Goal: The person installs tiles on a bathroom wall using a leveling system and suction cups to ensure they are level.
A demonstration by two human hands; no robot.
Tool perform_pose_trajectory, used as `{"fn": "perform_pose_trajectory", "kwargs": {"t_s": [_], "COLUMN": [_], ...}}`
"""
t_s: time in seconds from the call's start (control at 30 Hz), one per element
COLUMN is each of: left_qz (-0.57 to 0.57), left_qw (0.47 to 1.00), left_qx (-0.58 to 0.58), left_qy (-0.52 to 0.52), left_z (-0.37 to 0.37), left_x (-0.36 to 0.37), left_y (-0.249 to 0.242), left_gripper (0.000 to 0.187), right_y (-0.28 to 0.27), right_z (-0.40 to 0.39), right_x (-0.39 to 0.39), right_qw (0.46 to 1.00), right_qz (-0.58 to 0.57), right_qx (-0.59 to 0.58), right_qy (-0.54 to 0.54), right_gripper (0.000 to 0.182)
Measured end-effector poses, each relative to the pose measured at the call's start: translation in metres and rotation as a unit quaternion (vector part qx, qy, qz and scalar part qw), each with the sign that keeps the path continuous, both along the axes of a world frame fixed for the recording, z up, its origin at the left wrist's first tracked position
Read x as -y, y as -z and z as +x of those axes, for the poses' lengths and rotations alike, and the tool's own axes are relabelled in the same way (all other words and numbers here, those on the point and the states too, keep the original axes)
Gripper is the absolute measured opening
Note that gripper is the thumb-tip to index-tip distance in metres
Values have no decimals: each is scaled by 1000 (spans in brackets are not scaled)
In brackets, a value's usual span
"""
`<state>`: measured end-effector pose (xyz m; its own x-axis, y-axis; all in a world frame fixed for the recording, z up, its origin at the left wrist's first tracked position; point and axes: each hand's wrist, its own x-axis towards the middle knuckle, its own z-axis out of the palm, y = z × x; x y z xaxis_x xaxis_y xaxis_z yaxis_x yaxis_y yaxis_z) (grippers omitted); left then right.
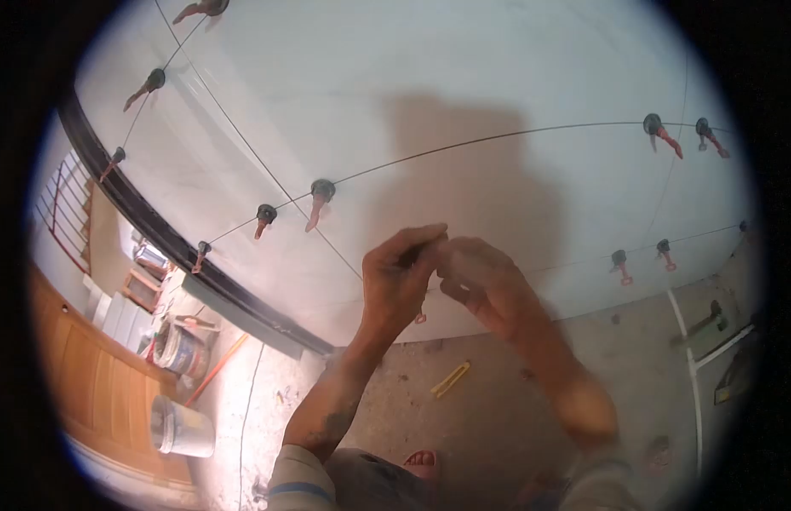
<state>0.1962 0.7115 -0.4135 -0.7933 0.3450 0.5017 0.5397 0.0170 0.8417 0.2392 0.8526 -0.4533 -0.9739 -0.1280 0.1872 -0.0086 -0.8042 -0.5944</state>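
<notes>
My left hand (394, 277) is closed, its thumb and fingers pinched together in front of a large pale tiled wall (566, 77). Touching or nearly touching its fingertips is my right hand (489, 281), slightly blurred, with the fingers curled inward. Anything held between the two is too small or too hidden to make out. Along the tile joints sit several tile levelers with black round caps and reddish handles. The closest are one leveler (321, 194) to the left and another leveler (619, 262) to the right. Just below my hands, part of a reddish handle (421, 318) shows.
A yellow utility knife (451, 380) lies on the dusty floor below. At left stand a white bucket (183, 427), a second bucket (184, 351) and a wooden door (106, 366). A dark frame edge (157, 226) borders the tiles. White strips (689, 375) run at right.
</notes>
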Motion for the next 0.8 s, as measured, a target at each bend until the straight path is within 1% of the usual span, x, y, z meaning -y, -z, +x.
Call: {"fn": "perform_pose_trajectory", "kwargs": {"t_s": [0.03, 0.1, 0.17, 0.23, 0.27, 0.33, 0.37, 0.43, 0.47, 0.53, 0.57, 0.67, 0.77, 0.8], "left_qz": [-9, 4, 9, 56, 56, 116, 120, 142, 148, 101, 106, 112, 132, 152], "left_qw": [1000, 1000, 1000, 998, 998, 993, 992, 989, 988, 994, 994, 994, 991, 987], "left_qx": [1, 3, -11, -8, -3, -27, -24, 3, -3, -10, -13, -1, 18, 56], "left_qy": [-8, -16, -26, -32, -35, -7, -11, -30, -36, -31, -33, 4, 15, 18], "left_z": [1, 3, 8, 12, 13, 16, 19, 23, 23, 19, 17, 17, 12, 8], "left_x": [-5, -16, -27, -33, -35, -34, -32, -28, -24, -12, -7, 5, 13, 16], "left_y": [-5, -13, -18, -18, -16, -14, -12, -10, -7, -1, -1, 4, 5, 7], "left_gripper": [19, 17, 18, 18, 18, 19, 19, 19, 19, 20, 20, 19, 24, 24], "right_y": [-2, -4, -7, -6, -5, 0, 2, 2, 0, 0, 1, 10, 8, 7], "right_z": [-2, -6, -7, -10, -11, -13, -12, -8, -7, -5, -5, -8, -7, -9], "right_x": [-4, -6, -5, -1, 1, 2, 4, 11, 16, 21, 22, 29, 37, 40], "right_qw": [1000, 999, 997, 995, 992, 991, 989, 990, 991, 993, 994, 996, 997, 997], "right_qz": [-11, -37, -66, -91, -113, -123, -134, -128, -126, -107, -93, -70, -53, -49], "right_qx": [-9, -12, -15, -29, -45, -52, -65, -46, -32, -27, -12, -11, -18, -10], "right_qy": [-19, -17, 28, 31, 38, 29, 21, 32, 45, 42, 49, 46, 52, 60], "right_gripper": [24, 25, 22, 21, 20, 19, 19, 19, 19, 19, 19, 20, 19, 19]}}
